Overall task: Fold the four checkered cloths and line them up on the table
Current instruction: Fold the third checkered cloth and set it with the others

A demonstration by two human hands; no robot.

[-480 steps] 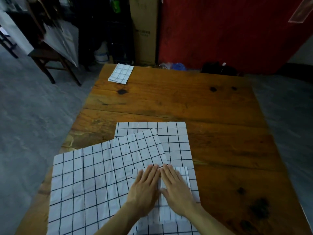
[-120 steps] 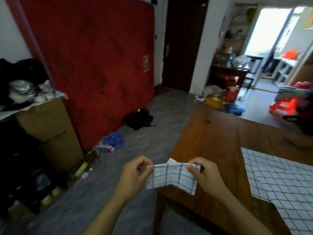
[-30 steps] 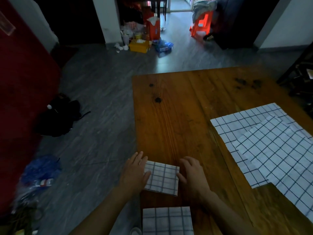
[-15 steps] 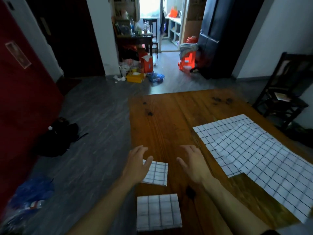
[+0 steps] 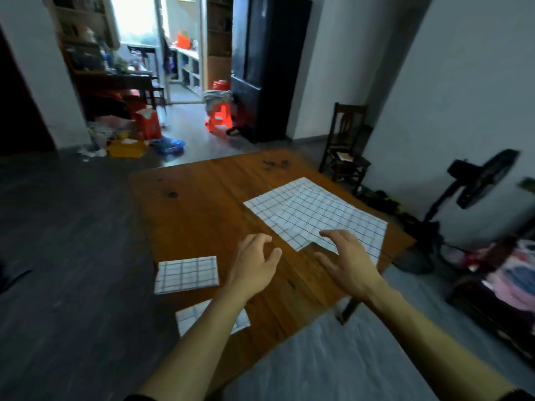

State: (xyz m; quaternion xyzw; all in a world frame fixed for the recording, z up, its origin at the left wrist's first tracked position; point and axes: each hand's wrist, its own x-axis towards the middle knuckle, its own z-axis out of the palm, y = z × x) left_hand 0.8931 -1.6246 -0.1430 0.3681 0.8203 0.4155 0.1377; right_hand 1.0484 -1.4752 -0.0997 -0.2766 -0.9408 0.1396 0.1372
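Note:
Two folded checkered cloths lie near the left edge of the wooden table (image 5: 202,215): one (image 5: 186,274) in full view, the other (image 5: 188,319) nearer me and partly hidden by my left forearm. Two unfolded checkered cloths overlap at the table's right side, the lower one (image 5: 266,206) and the upper one (image 5: 341,218). My left hand (image 5: 254,264) hovers over bare wood, empty, fingers loosely spread. My right hand (image 5: 347,261) hovers over the near edge of the upper unfolded cloth, empty, fingers spread.
A dark wooden chair (image 5: 346,151) stands past the table's far right corner. A black standing fan (image 5: 474,183) is at the right, with a pile of clothes (image 5: 509,279) beside it. Orange stools (image 5: 218,117) and floor clutter lie beyond the table.
Both hands have left the folded cloth at the table's left edge and moved right towards the unfolded cloths. The view has swung right and up.

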